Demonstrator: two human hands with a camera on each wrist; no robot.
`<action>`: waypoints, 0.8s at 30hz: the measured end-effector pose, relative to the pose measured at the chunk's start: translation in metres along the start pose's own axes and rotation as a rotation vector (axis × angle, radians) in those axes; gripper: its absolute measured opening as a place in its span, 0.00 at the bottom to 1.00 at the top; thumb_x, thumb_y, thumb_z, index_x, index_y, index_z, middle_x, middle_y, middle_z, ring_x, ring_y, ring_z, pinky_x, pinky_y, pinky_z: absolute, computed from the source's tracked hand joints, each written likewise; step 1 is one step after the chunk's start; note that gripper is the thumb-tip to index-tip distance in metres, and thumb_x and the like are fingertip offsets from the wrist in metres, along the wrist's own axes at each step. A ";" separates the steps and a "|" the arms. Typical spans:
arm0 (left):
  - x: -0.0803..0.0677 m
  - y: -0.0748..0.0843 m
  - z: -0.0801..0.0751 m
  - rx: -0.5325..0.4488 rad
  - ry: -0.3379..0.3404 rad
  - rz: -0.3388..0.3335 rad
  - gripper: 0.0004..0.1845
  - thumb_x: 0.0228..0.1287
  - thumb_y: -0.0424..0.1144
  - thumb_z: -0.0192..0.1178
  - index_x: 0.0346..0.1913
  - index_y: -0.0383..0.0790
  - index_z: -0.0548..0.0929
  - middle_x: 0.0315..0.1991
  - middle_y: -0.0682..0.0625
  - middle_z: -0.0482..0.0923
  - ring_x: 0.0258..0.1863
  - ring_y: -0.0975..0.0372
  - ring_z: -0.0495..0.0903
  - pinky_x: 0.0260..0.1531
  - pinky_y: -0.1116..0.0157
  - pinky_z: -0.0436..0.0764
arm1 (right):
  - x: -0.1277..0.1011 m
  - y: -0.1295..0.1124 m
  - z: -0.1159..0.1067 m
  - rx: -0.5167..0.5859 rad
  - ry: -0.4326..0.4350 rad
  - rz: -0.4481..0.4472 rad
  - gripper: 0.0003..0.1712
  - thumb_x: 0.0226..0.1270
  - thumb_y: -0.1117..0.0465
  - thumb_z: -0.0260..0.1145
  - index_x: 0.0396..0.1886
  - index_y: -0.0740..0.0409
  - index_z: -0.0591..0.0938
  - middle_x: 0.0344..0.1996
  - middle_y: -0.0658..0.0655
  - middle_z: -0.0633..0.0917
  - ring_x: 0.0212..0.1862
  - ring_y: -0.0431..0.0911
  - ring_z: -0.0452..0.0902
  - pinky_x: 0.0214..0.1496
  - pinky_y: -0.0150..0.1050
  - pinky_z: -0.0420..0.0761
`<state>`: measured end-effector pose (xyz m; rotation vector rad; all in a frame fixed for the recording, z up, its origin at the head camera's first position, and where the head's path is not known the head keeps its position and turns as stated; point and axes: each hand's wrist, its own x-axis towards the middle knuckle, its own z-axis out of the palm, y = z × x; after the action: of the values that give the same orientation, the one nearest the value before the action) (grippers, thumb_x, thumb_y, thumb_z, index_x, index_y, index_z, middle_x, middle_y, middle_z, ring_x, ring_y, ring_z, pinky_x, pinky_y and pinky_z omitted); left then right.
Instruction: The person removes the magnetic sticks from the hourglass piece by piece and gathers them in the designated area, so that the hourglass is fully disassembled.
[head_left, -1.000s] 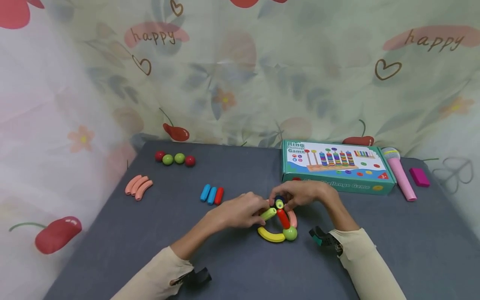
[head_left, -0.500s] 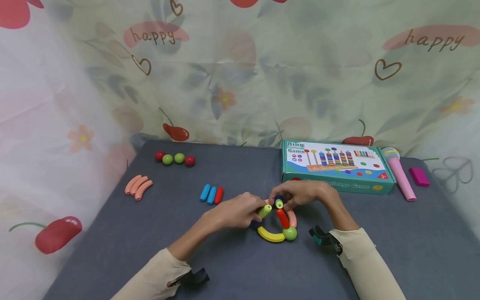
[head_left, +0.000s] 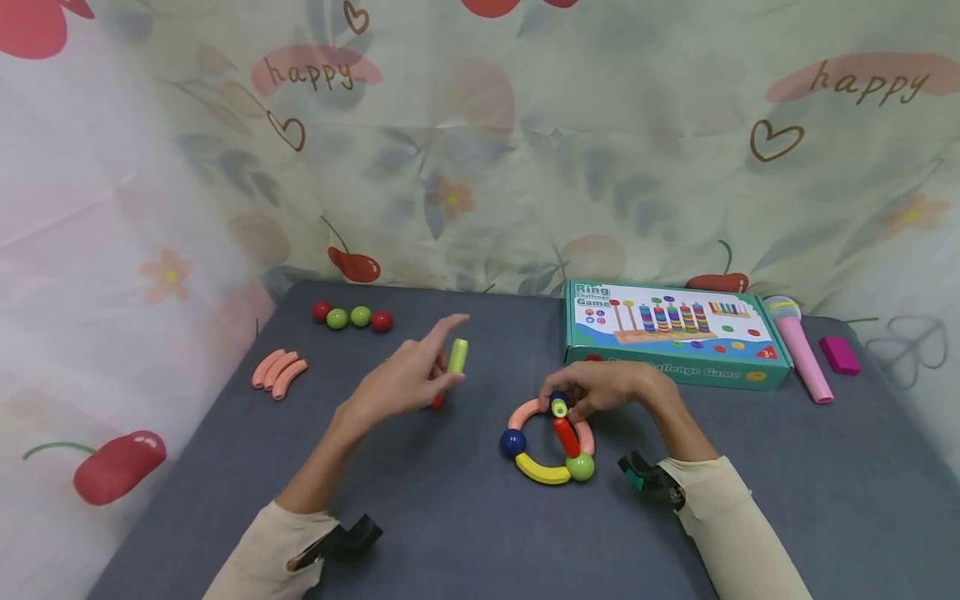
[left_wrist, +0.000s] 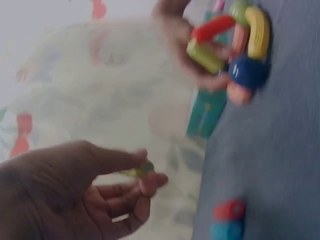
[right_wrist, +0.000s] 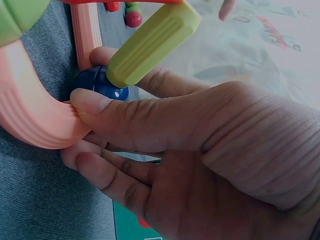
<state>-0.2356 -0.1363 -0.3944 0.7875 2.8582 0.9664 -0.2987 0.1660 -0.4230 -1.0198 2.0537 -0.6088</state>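
Note:
My left hand [head_left: 405, 379] pinches a yellow-green rod [head_left: 459, 356] between thumb and fingers, index finger extended above it. In the left wrist view most of the rod hides behind the fingertips. A ring of pieces lies to the right, with a yellow curved piece [head_left: 542, 471], pink curved pieces [right_wrist: 40, 115], a green ball [head_left: 580, 467] and a blue ball [head_left: 513, 442]. My right hand [head_left: 607, 387] grips its far side, thumb and fingers around a second dark blue ball [right_wrist: 97, 82] and the adjoining pink end. Another yellow-green rod [right_wrist: 155, 45] rises from that ball and meets a slanted red rod [head_left: 566, 437].
Beyond the right hand lies a game box [head_left: 675, 333], with a pink microphone [head_left: 802, 350] and magenta block [head_left: 839, 355] beside it. Red and green balls [head_left: 361, 317] line the far left, near pink curved pieces [head_left: 280, 372]. Blue and red rods [left_wrist: 229, 220] lie under the left hand.
My left hand has carried its yellow-green rod away from the ring, left and farther back, uncovering the ring's left blue ball. The right hand has kept its grip in place.

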 end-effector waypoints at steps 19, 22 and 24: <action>-0.020 -0.074 -0.016 0.032 -0.225 -0.299 0.24 0.61 0.40 0.60 0.58 0.36 0.67 0.21 0.48 0.76 0.21 0.59 0.76 0.26 0.65 0.71 | -0.001 -0.003 0.000 -0.006 0.011 -0.012 0.17 0.62 0.68 0.61 0.49 0.49 0.77 0.39 0.50 0.77 0.37 0.49 0.71 0.36 0.37 0.74; -0.019 -0.074 -0.016 0.037 -0.242 -0.310 0.25 0.61 0.41 0.60 0.58 0.36 0.67 0.20 0.48 0.76 0.21 0.60 0.75 0.26 0.65 0.70 | -0.001 -0.002 0.000 -0.009 0.011 -0.008 0.17 0.62 0.68 0.61 0.50 0.48 0.76 0.39 0.49 0.77 0.37 0.48 0.71 0.37 0.37 0.74; -0.018 -0.075 -0.015 0.041 -0.254 -0.314 0.26 0.61 0.42 0.60 0.58 0.35 0.67 0.20 0.48 0.76 0.21 0.60 0.74 0.26 0.65 0.70 | -0.001 -0.001 0.000 -0.010 0.011 -0.005 0.17 0.62 0.68 0.61 0.50 0.48 0.76 0.39 0.49 0.77 0.37 0.48 0.71 0.37 0.37 0.74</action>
<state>-0.2570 -0.2041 -0.4276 0.4082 2.6765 0.7136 -0.2976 0.1663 -0.4219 -1.0296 2.0658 -0.6088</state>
